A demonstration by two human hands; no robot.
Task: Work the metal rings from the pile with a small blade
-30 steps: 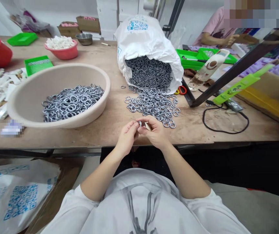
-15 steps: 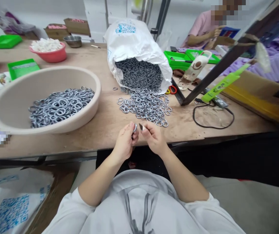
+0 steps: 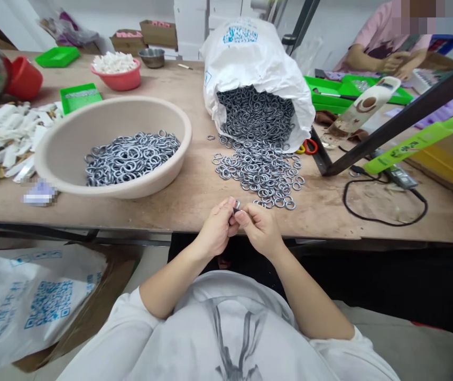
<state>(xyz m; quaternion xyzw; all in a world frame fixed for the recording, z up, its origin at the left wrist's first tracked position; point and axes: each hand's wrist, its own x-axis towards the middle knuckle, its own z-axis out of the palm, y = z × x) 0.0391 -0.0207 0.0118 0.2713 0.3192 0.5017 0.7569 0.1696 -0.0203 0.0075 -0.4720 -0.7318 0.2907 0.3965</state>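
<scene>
Above the table's front edge, my left hand [image 3: 216, 228] pinches a grey ring [image 3: 238, 203] between thumb and fingers. My right hand [image 3: 265, 232] is closed on a small dark blade [image 3: 236, 210], whose tip meets the ring; most of it is hidden by the fingers. Just beyond my hands lies a spread of loose grey rings [image 3: 264, 169]. They spill from the mouth of a white sack [image 3: 256, 61] lying on its side. To the left, a beige basin [image 3: 57, 137] holds a heap of similar rings [image 3: 131, 159].
White plastic pieces [image 3: 8, 137] cover the table's left end. A red bowl [image 3: 121, 79], green trays [image 3: 79, 98] and a metal bowl [image 3: 152, 58] stand behind the basin. At right are a slanted dark post [image 3: 393, 121], a bottle [image 3: 364, 108], scissors [image 3: 310, 146] and a black cable [image 3: 347, 203]. A co-worker [image 3: 385, 53] sits beyond.
The view has turned left, so the table's things appear further right. My two hands have come together, and the blade that stood apart from the ring now touches it.
</scene>
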